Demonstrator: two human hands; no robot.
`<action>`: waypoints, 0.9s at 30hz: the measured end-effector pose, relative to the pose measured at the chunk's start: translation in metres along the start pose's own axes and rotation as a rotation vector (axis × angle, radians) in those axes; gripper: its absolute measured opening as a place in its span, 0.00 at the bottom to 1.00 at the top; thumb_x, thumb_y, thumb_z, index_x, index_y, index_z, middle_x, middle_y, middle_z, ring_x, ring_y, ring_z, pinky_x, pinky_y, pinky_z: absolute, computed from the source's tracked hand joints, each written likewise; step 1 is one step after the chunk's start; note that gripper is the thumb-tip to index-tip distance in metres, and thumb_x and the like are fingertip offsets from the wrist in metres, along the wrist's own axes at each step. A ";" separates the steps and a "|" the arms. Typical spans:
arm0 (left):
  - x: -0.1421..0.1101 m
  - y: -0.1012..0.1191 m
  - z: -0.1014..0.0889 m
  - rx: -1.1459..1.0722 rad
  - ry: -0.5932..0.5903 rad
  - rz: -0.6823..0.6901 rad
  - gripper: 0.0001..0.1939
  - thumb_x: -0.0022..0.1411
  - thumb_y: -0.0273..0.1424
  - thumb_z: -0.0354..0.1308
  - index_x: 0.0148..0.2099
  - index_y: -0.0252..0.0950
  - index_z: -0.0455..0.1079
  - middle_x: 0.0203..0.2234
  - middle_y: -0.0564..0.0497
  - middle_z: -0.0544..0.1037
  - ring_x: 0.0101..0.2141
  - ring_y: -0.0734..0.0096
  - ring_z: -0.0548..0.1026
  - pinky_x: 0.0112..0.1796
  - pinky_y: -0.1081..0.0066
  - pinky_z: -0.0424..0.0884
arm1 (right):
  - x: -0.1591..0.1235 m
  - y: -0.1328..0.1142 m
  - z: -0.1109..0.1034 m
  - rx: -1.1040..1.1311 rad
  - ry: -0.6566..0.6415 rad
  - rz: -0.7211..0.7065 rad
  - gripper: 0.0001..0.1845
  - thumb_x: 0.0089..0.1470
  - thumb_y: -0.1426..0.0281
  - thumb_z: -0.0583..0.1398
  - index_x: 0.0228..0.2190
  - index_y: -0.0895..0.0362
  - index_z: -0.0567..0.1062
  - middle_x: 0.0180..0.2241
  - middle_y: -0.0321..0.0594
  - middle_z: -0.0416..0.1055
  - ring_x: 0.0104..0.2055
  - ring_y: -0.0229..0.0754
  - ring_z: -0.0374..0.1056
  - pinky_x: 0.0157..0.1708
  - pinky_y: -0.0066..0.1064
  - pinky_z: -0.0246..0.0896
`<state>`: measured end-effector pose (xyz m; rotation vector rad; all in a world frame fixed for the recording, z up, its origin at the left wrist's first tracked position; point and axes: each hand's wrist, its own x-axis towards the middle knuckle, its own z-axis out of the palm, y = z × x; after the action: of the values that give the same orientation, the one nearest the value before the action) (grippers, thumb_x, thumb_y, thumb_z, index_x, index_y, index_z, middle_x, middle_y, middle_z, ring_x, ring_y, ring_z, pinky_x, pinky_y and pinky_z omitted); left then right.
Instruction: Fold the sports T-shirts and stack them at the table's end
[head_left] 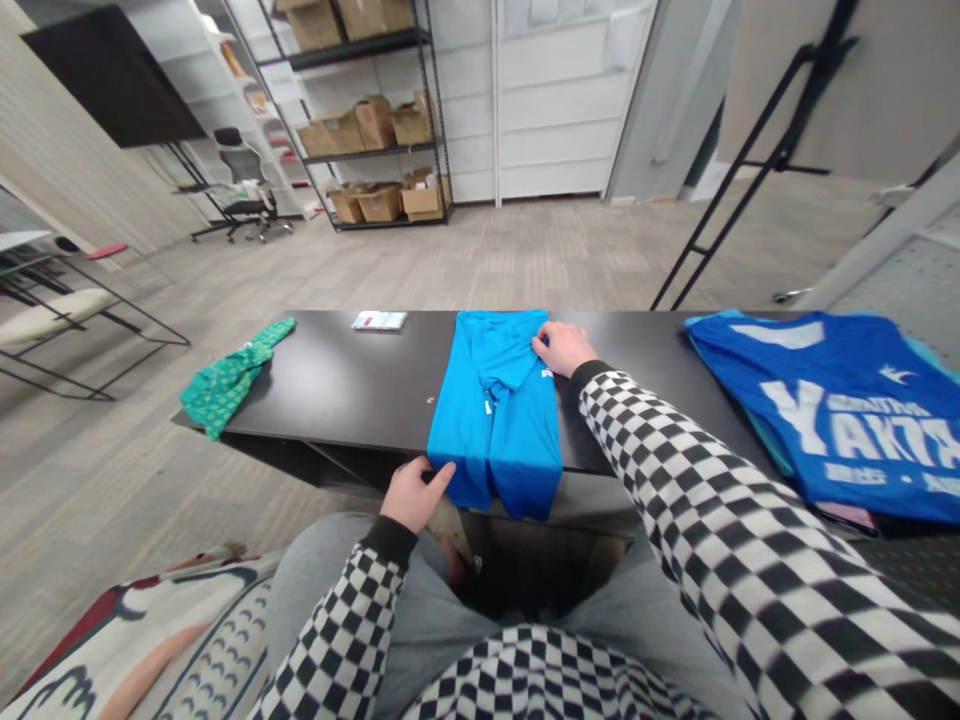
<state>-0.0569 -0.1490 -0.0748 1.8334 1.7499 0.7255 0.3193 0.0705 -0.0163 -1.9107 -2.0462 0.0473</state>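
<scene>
Our left hand (pixel 414 494) and right hand (pixel 564 348) steady a folded cyan T-shirt (pixel 465 420) at opposite corners.
Both hands curl lightly on its edges, no clear pinch, keeping it squared mid-tabletop (pixel 360 380), between a green cloth (pixel 225 380) and a blue printed shirt (pixel 840 400).

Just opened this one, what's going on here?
A seated person has both hands on a bright blue T-shirt, which lies partly folded on a black table. The right hand is at the shirt's far edge, the left hand at its near corner. A green cloth lies to the left, a small packet beyond, and a blue printed shirt to the right.
</scene>
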 end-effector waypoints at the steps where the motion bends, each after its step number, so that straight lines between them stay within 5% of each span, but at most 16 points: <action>1: 0.000 0.000 -0.001 0.041 0.001 -0.019 0.23 0.70 0.54 0.63 0.34 0.41 0.77 0.33 0.45 0.86 0.37 0.56 0.82 0.41 0.63 0.73 | 0.000 0.000 0.000 0.000 -0.001 0.000 0.19 0.74 0.56 0.55 0.46 0.52 0.81 0.52 0.54 0.82 0.56 0.62 0.73 0.58 0.51 0.62; 6: -0.014 0.025 -0.013 0.178 0.004 0.030 0.31 0.75 0.55 0.57 0.24 0.43 0.66 0.19 0.52 0.72 0.24 0.65 0.71 0.31 0.65 0.63 | 0.001 0.001 0.001 0.000 0.003 0.011 0.17 0.74 0.56 0.55 0.45 0.52 0.80 0.52 0.54 0.82 0.55 0.62 0.73 0.58 0.51 0.62; 10: -0.018 0.059 -0.006 0.096 0.085 0.269 0.19 0.79 0.46 0.55 0.41 0.42 0.80 0.29 0.50 0.79 0.30 0.63 0.76 0.36 0.65 0.70 | -0.001 0.000 0.000 0.008 0.008 -0.001 0.17 0.74 0.56 0.55 0.45 0.52 0.80 0.52 0.53 0.82 0.55 0.61 0.73 0.58 0.50 0.62; 13: -0.008 0.073 0.007 0.133 0.092 0.297 0.14 0.78 0.42 0.58 0.50 0.42 0.83 0.32 0.49 0.82 0.33 0.60 0.80 0.38 0.63 0.72 | -0.002 -0.001 -0.002 0.000 0.008 0.006 0.17 0.74 0.57 0.56 0.45 0.52 0.80 0.52 0.53 0.82 0.55 0.60 0.74 0.57 0.48 0.62; 18: 0.005 0.084 0.015 0.197 0.080 0.282 0.15 0.77 0.37 0.57 0.37 0.43 0.79 0.24 0.52 0.75 0.28 0.64 0.75 0.32 0.65 0.65 | -0.002 -0.003 -0.004 0.001 0.016 -0.004 0.15 0.74 0.58 0.56 0.44 0.52 0.80 0.50 0.52 0.82 0.55 0.59 0.74 0.56 0.47 0.63; 23: 0.000 0.092 0.015 0.160 0.122 0.306 0.17 0.78 0.39 0.55 0.36 0.43 0.78 0.24 0.51 0.74 0.28 0.64 0.74 0.33 0.64 0.65 | -0.001 0.000 -0.001 0.014 0.014 0.002 0.16 0.75 0.57 0.56 0.45 0.52 0.80 0.52 0.53 0.82 0.56 0.60 0.74 0.58 0.48 0.62; 27: -0.007 0.081 0.019 0.074 -0.054 0.350 0.16 0.78 0.40 0.56 0.39 0.42 0.80 0.23 0.52 0.73 0.28 0.64 0.75 0.33 0.66 0.66 | 0.001 0.003 0.002 0.021 0.009 0.005 0.17 0.76 0.59 0.54 0.47 0.53 0.81 0.53 0.54 0.82 0.57 0.60 0.73 0.59 0.49 0.62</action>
<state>0.0153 -0.1600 -0.0344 2.2196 1.4545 0.7412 0.3218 0.0723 -0.0183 -1.9004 -2.0272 0.0606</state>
